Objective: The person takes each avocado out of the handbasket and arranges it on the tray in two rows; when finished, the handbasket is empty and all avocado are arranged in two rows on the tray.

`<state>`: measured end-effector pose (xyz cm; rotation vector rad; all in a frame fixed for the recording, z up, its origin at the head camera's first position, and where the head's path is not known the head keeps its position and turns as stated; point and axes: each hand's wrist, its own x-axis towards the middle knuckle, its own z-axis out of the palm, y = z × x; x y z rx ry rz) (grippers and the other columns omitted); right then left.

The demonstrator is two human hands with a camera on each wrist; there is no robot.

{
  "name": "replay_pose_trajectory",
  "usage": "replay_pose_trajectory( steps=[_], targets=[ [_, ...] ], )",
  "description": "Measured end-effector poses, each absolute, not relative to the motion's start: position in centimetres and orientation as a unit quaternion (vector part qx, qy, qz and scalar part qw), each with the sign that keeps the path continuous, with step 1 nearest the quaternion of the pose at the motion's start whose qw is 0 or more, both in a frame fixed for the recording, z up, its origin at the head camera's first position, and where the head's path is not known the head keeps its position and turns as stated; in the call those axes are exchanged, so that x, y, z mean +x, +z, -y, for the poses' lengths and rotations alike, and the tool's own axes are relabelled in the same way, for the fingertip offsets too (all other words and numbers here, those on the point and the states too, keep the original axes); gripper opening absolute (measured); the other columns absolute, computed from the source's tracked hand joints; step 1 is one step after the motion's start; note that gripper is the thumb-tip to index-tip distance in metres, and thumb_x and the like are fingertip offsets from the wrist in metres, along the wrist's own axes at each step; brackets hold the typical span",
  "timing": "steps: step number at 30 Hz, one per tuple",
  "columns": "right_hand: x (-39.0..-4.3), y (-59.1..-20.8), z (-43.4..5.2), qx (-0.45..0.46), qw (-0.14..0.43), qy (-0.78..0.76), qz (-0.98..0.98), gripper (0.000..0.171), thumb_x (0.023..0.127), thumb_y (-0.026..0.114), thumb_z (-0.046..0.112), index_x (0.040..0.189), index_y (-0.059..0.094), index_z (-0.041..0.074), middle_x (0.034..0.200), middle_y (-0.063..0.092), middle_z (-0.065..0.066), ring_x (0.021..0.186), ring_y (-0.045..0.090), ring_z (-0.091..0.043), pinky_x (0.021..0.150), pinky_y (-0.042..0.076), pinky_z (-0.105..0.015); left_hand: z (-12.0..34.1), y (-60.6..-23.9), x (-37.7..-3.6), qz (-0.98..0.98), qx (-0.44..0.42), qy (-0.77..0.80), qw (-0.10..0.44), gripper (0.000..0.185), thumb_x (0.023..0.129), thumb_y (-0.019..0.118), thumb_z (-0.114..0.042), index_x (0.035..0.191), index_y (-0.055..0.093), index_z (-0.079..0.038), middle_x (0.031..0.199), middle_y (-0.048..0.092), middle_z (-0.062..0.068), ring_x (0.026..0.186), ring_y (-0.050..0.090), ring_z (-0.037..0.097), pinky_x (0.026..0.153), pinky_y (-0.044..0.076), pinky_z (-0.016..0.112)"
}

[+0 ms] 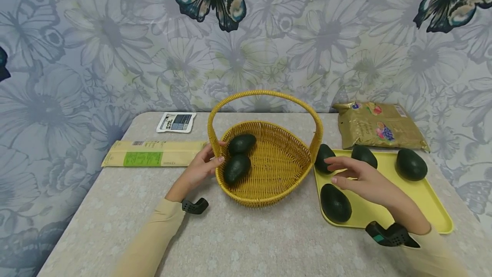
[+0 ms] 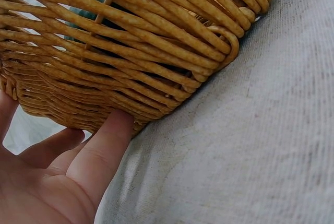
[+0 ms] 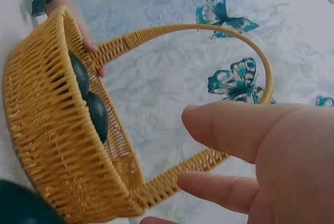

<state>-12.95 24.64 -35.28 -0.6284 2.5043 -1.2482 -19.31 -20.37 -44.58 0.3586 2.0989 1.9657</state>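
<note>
Two dark green avocados [image 1: 237, 169] lie in the left side of a yellow wicker basket [image 1: 269, 200] with a tall arched handle. My left hand [image 1: 200, 166] grips the basket's left rim at the foot of the handle; in the left wrist view its fingers press the woven outside. To the right, my right hand [image 1: 365, 181] hovers over a yellow tray [image 1: 434, 213], fingers apart and holding nothing. Several avocados [image 1: 335, 203] are on that tray, two of them close to the right fingertips. The right wrist view shows the thumb and fingers in front of the basket handle [image 3: 177, 174].
A gold foil package [image 1: 384, 125] lies behind the tray. On the left are a long pale yellow packet with a green label [image 1: 153, 154] and a small white packet [image 1: 176, 122]. The patterned cloth backdrop [image 1: 246, 63] rises behind the table [image 1: 246, 243].
</note>
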Motion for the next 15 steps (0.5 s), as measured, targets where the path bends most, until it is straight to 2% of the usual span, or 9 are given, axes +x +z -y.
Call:
replay_pose_trajectory(
  steps=[4,9,11,15],
  targets=[
    [-13.2,-35.0,-23.9,-0.224,0.135,-0.424,-0.867,0.048,0.103,0.061,0.019,0.146,0.05,0.001,0.137,0.06,-0.025,0.11,0.066,-0.002,0.086,0.056,-0.024,20.3,-44.5,-19.3,-0.721,0.123,0.671,0.122,0.052,0.105,0.055,-0.012,0.153,0.037,-0.008,0.131,0.047,0.018,0.069,0.042,0.008,0.063,0.039,0.024],
    [-13.5,-34.8,-22.8,-0.24,0.139,-0.428,-0.86,0.049,0.102,0.062,0.018,0.146,0.05,0.001,0.137,0.06,-0.025,0.109,0.068,-0.009,0.086,0.057,-0.026,20.3,-44.6,-19.3,-0.723,0.122,0.669,0.123,0.052,0.105,0.055,-0.012,0.153,0.037,-0.008,0.132,0.046,0.02,0.072,0.043,0.009,0.064,0.039,0.024],
    [-13.6,-34.8,-22.3,-0.243,0.14,-0.431,-0.858,0.049,0.102,0.063,0.018,0.146,0.05,0.001,0.137,0.06,-0.024,0.109,0.068,-0.008,0.087,0.056,-0.026,20.3,-44.6,-19.3,-0.725,0.121,0.667,0.123,0.051,0.105,0.055,-0.012,0.153,0.037,-0.009,0.132,0.046,0.02,0.069,0.042,0.009,0.063,0.039,0.024],
    [-14.0,-34.9,-21.0,-0.253,0.147,-0.443,-0.847,0.05,0.101,0.064,0.018,0.146,0.05,0.0,0.139,0.059,-0.024,0.109,0.068,-0.008,0.088,0.056,-0.025,20.4,-44.6,-19.4,-0.729,0.117,0.663,0.122,0.051,0.105,0.055,-0.013,0.152,0.038,-0.01,0.134,0.046,0.021,0.075,0.046,0.008,0.065,0.041,0.023]
  ],
)
